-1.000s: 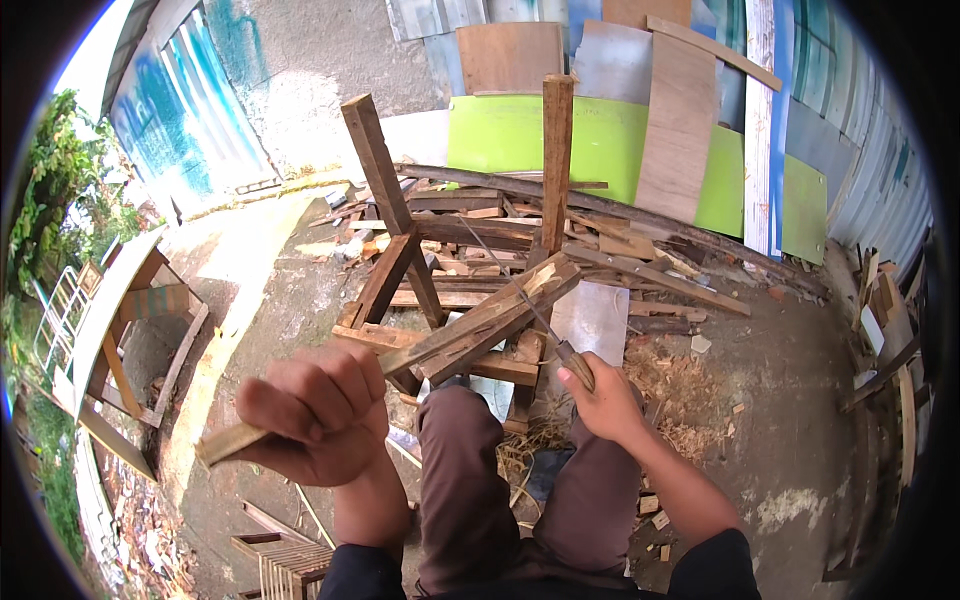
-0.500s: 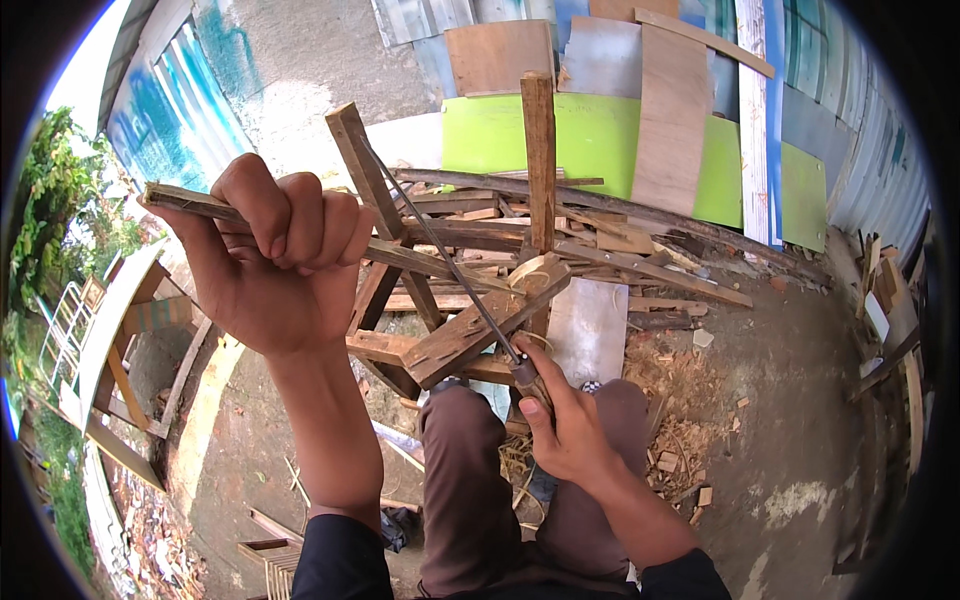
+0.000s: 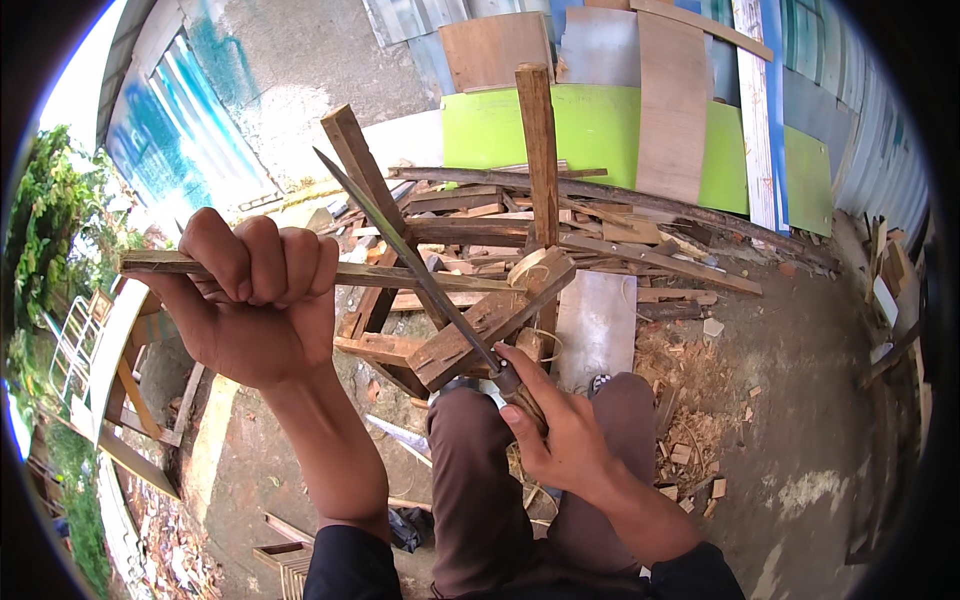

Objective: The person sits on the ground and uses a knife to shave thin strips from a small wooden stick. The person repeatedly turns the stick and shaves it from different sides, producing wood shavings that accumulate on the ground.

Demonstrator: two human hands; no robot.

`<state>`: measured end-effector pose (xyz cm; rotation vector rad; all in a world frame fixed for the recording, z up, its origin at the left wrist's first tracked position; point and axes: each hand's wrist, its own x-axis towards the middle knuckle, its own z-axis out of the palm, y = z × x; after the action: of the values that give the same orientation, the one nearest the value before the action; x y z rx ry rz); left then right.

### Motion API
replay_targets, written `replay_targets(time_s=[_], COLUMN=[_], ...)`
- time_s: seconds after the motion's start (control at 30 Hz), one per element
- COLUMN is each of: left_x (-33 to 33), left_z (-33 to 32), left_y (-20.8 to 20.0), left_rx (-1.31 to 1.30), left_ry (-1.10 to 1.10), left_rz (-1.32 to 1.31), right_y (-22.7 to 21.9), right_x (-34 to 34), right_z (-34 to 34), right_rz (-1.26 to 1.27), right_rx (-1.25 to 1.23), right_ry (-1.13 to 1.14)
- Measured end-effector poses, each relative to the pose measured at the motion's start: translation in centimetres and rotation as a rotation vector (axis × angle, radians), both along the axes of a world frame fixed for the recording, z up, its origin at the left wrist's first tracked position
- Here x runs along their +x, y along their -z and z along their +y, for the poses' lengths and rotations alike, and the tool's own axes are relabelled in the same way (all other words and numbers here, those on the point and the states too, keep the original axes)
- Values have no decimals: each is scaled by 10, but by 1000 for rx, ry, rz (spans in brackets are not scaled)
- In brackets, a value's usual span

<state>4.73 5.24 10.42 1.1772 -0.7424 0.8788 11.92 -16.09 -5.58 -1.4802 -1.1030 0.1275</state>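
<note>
My left hand (image 3: pixel 262 305) is closed in a fist around a narrow wooden stick (image 3: pixel 420 278), held nearly level. The stick's right end lies by the top of a thick, tilted wooden block (image 3: pixel 490 325); I cannot tell whether it touches. In my right hand (image 3: pixel 570 435) is the wooden handle of a machete (image 3: pixel 385 225), with the forefinger stretched along it near the blade. Its long, tapering blade points up and to the left, crossing in the picture over the stick and the block. The block is part of a rough wooden frame with upright posts (image 3: pixel 538 150).
Behind the frame lies a pile of scrap timber (image 3: pixel 470 205) before green panels (image 3: pixel 590 130) and metal sheets. Wood shavings (image 3: pixel 690 420) and offcuts cover the ground to the right of my knees. A white-edged wooden structure (image 3: pixel 115 345) stands at left.
My left hand has moved left and down, and the stick is now more level. The machete has turned so that its flat side shows. My right hand has shifted slightly left.
</note>
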Motion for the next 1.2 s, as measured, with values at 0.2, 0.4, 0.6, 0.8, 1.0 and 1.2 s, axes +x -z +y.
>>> replay_targets(time_s=[0.2, 0.4, 0.6, 0.8, 1.0, 1.2], left_x=[-3, -9, -12, -14, -12, -15], left_z=[6, 3, 3, 9, 4, 6], left_y=[4, 6, 8, 11, 10, 10], left_rx=[19, 22, 15, -31, 10, 18], left_ry=[38, 5, -6, -3, 10, 32], left_rz=[-7, 4, -9, 10, 1, 3], right_y=[99, 44, 21, 79, 15, 34], right_x=[45, 22, 4, 34, 13, 15], right_z=[-3, 5, 2, -3, -8, 0], right_rz=[27, 158, 45, 172, 150, 51], right_rx=[-245, -341, -85, -338, -347, -236], right_ry=[331, 241, 33, 373, 151, 145])
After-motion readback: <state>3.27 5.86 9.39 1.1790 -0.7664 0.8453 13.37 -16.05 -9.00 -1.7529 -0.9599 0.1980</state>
